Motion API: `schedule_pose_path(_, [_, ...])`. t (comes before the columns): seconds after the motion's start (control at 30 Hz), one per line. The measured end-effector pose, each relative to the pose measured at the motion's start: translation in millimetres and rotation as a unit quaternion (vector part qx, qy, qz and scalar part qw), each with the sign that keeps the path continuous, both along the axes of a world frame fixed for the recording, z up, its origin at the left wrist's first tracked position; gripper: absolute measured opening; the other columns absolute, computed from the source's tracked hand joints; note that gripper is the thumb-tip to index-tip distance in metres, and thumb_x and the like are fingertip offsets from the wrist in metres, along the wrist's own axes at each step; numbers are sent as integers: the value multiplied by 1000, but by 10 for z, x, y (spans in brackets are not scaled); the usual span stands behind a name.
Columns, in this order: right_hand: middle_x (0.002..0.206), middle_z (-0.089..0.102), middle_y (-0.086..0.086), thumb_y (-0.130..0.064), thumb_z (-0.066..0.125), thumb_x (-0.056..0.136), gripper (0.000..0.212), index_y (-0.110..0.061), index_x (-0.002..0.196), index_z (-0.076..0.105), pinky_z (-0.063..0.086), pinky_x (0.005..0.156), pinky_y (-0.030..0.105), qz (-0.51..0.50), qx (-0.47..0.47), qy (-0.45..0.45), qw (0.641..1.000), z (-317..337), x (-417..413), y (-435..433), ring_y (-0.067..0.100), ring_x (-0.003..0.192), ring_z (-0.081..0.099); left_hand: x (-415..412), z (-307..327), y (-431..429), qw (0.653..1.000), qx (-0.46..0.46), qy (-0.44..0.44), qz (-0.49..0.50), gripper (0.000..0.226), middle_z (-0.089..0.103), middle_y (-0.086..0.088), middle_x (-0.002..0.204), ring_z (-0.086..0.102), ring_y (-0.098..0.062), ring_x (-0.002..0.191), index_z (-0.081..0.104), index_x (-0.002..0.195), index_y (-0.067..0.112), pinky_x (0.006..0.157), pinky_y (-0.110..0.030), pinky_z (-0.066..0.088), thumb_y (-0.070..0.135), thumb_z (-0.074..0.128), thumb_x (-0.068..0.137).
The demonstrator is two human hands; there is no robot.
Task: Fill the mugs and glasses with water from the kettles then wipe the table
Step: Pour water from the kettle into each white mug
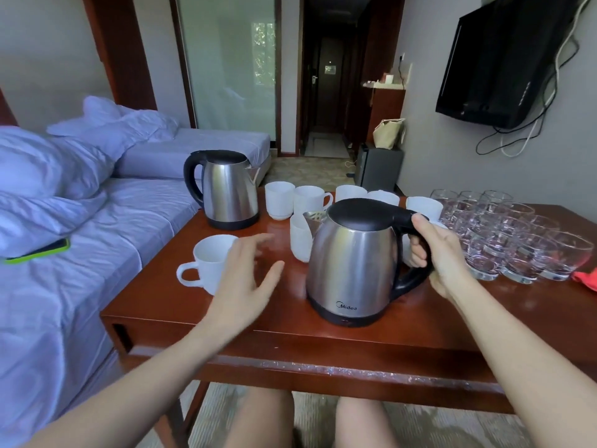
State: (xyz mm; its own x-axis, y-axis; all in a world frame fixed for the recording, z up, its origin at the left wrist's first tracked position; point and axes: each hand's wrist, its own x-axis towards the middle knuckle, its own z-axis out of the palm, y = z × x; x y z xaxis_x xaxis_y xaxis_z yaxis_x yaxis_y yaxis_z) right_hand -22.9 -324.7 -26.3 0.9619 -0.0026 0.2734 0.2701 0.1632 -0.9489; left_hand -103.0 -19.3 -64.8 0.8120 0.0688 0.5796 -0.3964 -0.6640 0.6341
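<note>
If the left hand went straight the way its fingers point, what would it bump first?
Probably the back mug beside the far kettle. The open left hand points forward and slightly right, past the near mug. Depth is hard to judge.

Steel kettles (353, 263) w/ black lids — white mugs (211, 263), red-brown table (290, 331), green phone (38, 252).

Near kettle (352, 266) on table (290, 331), mugs (310, 198) behind, glasses (517, 240) right, far kettle (226, 189) left
</note>
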Motion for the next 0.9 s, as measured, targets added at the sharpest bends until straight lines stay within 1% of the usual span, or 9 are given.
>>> schedule_pose_path(0.1, [44, 31, 0, -78, 85, 40, 83, -9, 63, 44, 12, 51, 32, -6, -1, 6, 1000, 4, 20, 22, 13, 36, 23, -66, -94, 454, 982, -72, -105, 140, 34, 46, 3, 119, 48, -17, 109, 50, 123, 13, 89, -25, 42, 27, 57, 92])
schedule_pose_path(0.17, [43, 30, 0, -78, 84, 40, 83, -10, 63, 42, 13, 49, 30, -13, 4, 5, 1000, 15, 17, 36, 13, 35, 22, 27, -170, 773, 962, -136, -75, 224, 38, 46, -4, 120, 46, -22, 113, 50, 121, 6, 96, -24, 41, 28, 53, 91])
schedule_pose_path(0.23, [43, 30, -2, -78, 84, 40, 83, -10, 62, 42, 15, 46, 26, -16, 7, 3, 1000, 26, 1, 50, 12, 35, 23, 146, -265, 1037, 953, -145, 1, 267, 35, 57, -15, 115, 51, -31, 112, 56, 108, 6, 101, -42, 42, 36, 47, 91])
schedule_pose_path(0.27, [42, 30, -2, -78, 83, 40, 83, -10, 62, 41, 16, 44, 25, -16, 9, 2, 1000, 33, -12, 59, 11, 35, 23, 183, -291, 1108, 952, -149, 53, 263, 35, 61, -17, 105, 55, -35, 107, 57, 96, 9, 96, -48, 43, 41, 45, 93])
schedule_pose_path(0.37, [41, 30, -3, -79, 83, 39, 83, -10, 62, 41, 16, 42, 23, -14, 11, -3, 1000, 49, -47, 88, 10, 34, 22, 174, -324, 1102, 944, -207, 160, 199, 52, 66, -9, 86, 59, -26, 85, 62, 81, 8, 78, -39, 40, 49, 36, 101])
schedule_pose_path(0.47, [42, 30, -3, -78, 83, 39, 83, -10, 62, 41, 17, 40, 20, -16, 17, -7, 1000, 64, -71, 102, 9, 34, 23, 126, -272, 924, 935, -282, 128, 175, 56, 62, -8, 74, 51, -19, 72, 61, 70, 7, 71, -33, 36, 46, 37, 103])
schedule_pose_path(0.6, [41, 30, -4, -79, 82, 38, 84, -10, 62, 41, 15, 41, 22, -19, 11, -5, 1000, 73, -92, 112, 9, 34, 22, 232, -205, 753, 900, -391, 120, 152, 49, 63, -8, 73, 55, -20, 73, 60, 69, 12, 74, -33, 40, 39, 39, 104])
schedule_pose_path(0.8, [42, 31, -4, -80, 83, 37, 84, -10, 63, 43, 16, 42, 23, -19, 9, -1, 1000, 84, -111, 112, 9, 35, 23, 352, -191, 418, 892, -403, 117, 168, 47, 54, -3, 71, 49, -17, 73, 50, 68, 14, 67, -30, 36, 38, 35, 105])
schedule_pose_path(0.9, [47, 38, -4, -78, 84, 37, 80, -12, 64, 48, 18, 39, 19, -27, 17, 0, 999, 102, -137, 133, 8, 37, 25, 403, -156, 242, 880, -433, 134, 142, 45, 55, -1, 73, 49, -13, 71, 54, 71, 16, 67, -26, 36, 37, 34, 106])
